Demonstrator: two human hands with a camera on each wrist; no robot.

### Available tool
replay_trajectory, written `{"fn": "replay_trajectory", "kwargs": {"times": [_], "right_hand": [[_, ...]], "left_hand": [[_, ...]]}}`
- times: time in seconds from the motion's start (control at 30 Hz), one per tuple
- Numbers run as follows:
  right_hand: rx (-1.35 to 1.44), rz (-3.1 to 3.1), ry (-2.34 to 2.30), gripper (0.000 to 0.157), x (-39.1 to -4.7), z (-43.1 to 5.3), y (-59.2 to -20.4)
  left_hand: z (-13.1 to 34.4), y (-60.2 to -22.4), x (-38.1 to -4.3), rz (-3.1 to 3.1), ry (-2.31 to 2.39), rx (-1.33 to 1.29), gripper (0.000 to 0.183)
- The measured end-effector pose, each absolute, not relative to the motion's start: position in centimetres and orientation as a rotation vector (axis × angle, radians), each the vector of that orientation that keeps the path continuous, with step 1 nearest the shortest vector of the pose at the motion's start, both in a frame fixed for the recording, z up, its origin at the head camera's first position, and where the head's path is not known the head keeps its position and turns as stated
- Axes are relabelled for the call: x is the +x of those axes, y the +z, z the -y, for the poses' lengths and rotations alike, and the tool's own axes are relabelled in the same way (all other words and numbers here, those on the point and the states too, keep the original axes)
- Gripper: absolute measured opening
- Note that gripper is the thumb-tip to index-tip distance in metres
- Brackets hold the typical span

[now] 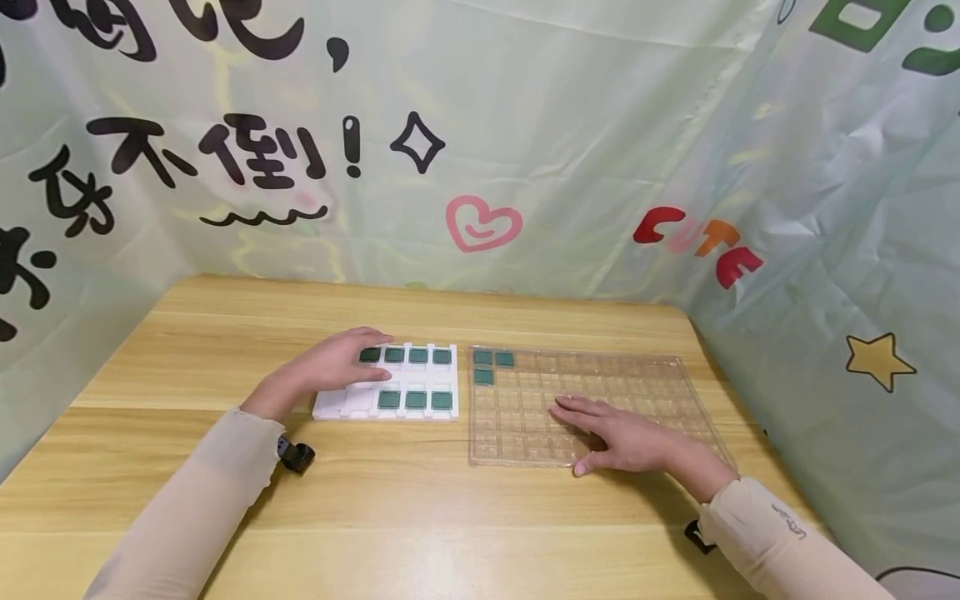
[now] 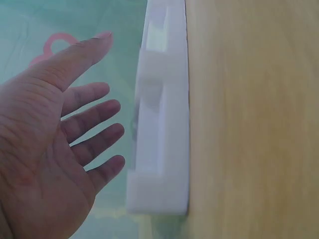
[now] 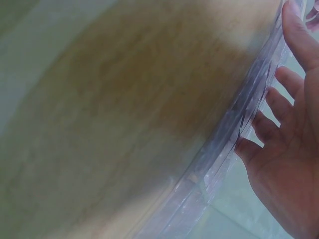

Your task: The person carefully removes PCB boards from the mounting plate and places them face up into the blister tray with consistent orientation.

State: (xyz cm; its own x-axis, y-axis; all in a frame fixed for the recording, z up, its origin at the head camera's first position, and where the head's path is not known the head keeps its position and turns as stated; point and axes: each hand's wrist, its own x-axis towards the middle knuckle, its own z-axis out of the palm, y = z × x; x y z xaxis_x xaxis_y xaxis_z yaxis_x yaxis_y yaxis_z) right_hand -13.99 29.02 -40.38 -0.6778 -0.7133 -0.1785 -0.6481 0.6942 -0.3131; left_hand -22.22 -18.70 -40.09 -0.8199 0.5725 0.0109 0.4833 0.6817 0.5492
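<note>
My left hand (image 1: 341, 360) hovers over the left part of a white tray (image 1: 352, 404), thumb and fingers apart. Square green chips sit in this tray: several along the back row, one chip (image 1: 370, 355) close by my fingers, and three in the front row, including a chip (image 1: 416, 400). In the left wrist view the left hand (image 2: 55, 129) is beside the tray's white side wall (image 2: 162, 124), holding nothing. To the right, my right hand (image 1: 618, 433) lies over the front of a clear compartment tray (image 1: 517, 417), fingers extended. Three green chips (image 1: 483, 357) occupy its back left corner.
Both trays lie side by side on a wooden table (image 1: 420, 517), a narrow gap between them. A printed cloth (image 1: 577, 150) hangs behind and along the sides. Black wrist devices (image 1: 296, 455) are strapped at the sleeves.
</note>
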Motion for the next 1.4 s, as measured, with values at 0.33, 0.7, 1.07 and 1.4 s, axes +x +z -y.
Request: {"fn": "replay_trajectory", "kwargs": {"times": [0.33, 0.7, 1.07, 1.4], "right_hand": [[-1.043, -2.597, -0.327, 0.091, -13.8, -29.0, -40.5], [-1.071, -2.605, -0.343, 0.090, -13.7, -28.8, -40.7], [-1.044, -2.609, -0.349, 0.090, -13.9, -29.0, -40.5], [-1.061, -2.606, -0.366, 0.088, -13.8, -28.9, -40.1]], "left_hand": [[19.9, -40.3, -22.6, -2.750, 0.771, 0.797, 0.070], [20.4, -40.7, -23.0, -2.750, 0.763, 0.798, 0.053], [20.5, -41.3, -24.0, -2.786, 0.767, 0.785, 0.045], [20.1, -41.5, -24.0, -2.824, 0.762, 0.752, 0.044]]}}
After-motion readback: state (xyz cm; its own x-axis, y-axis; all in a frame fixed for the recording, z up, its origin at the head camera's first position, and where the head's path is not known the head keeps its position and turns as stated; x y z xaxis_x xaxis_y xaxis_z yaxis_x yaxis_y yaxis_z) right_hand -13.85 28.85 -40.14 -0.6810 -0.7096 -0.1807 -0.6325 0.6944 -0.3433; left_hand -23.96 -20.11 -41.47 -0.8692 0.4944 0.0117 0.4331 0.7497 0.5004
